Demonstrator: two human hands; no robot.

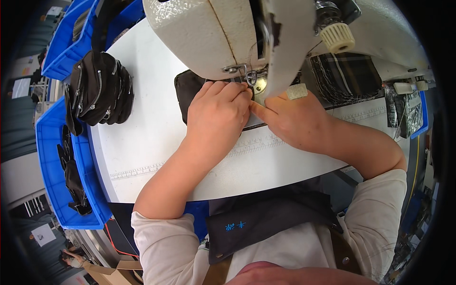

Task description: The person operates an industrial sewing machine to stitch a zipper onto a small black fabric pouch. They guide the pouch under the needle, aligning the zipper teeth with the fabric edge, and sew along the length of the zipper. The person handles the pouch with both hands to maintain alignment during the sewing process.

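Note:
A dark brown fabric piece lies on the white table under the head of a sewing machine. My left hand presses on this fabric just in front of the needle area, its fingers bent and close together. Close by on the right, my right hand has its thumb and fingers at the fabric's edge, near the presser foot. The machine head hides part of the right fingers, so their grip on the cloth is only partly visible.
At the left stands a stack of dark zippered pouches. Blue bins hang along the table's left side, one holding dark fabric parts. A pile of dark fabric panels lies right of the machine. A printed ruler crosses the table.

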